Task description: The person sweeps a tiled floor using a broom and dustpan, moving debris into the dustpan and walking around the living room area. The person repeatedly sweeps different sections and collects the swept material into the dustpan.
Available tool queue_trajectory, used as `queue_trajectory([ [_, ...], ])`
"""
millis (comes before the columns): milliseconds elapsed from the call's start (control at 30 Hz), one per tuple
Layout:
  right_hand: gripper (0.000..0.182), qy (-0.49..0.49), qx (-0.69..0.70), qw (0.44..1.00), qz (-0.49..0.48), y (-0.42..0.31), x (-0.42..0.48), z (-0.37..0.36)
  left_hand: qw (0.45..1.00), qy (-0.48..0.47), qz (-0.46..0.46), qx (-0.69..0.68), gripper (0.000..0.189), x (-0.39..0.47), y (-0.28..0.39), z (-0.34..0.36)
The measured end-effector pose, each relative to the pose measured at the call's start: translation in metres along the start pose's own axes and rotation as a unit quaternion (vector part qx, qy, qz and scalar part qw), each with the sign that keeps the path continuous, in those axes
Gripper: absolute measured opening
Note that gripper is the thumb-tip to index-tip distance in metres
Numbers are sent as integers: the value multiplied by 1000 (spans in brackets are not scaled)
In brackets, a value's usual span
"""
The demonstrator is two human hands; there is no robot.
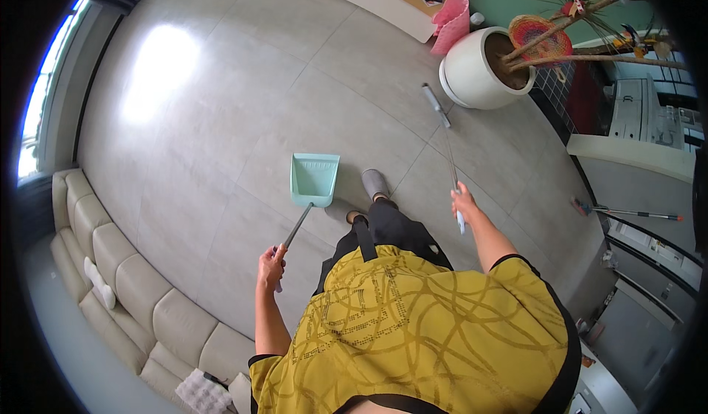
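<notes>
My left hand [271, 268] is closed around the handle of a light green dustpan [314, 176]. The pan lies to the left of my slippered feet, its open edge facing away from me, and I see no debris in it. In my right hand [464, 201] is the handle of a long, thin-poled floor tool [436, 105], perhaps a squeegee or broom. Its narrow grey head is near the white plant pot, well apart from the dustpan.
A large white pot [470, 71] with a branching plant stands at the upper right, beside a pink basket-like item [452, 21]. A beige sofa [133, 281] lines the lower left. Another long-handled brush [630, 212] is at the right wall. A low cabinet [376, 4] runs along the top.
</notes>
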State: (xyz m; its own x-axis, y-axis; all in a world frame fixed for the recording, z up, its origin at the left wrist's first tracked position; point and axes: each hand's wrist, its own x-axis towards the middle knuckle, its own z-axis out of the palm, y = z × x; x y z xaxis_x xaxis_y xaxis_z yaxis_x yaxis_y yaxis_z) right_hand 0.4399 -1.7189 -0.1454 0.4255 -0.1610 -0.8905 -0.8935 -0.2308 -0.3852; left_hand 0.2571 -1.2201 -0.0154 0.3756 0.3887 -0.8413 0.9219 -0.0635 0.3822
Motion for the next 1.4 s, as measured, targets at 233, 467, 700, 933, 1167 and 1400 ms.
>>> queue_trajectory([
  [233, 54, -99, 13, 995, 21, -46, 36, 91, 998, 20, -46, -39, 31, -13, -22, 14],
  [467, 60, -151, -103, 983, -6, -59, -58, 188, 994, 38, -74, -75, 31, -20, -32, 17],
  [700, 63, -225, -106, 968, -27, -94, -83, 161, 983, 56, -86, -150, 32, -33, -50, 28],
  [933, 63, -123, -288, 929, -198, -145, -1, 134, 970, 79, -86, -213, 31, -52, -73, 41],
  [1167, 65, -118, -330, 926, -139, -157, 13, 207, 963, 87, -89, -239, 29, -72, -108, 47],
  [1400, 62, -182, -457, 859, -143, -42, -70, 237, 958, 90, -88, -259, 30, -83, -150, 38],
])
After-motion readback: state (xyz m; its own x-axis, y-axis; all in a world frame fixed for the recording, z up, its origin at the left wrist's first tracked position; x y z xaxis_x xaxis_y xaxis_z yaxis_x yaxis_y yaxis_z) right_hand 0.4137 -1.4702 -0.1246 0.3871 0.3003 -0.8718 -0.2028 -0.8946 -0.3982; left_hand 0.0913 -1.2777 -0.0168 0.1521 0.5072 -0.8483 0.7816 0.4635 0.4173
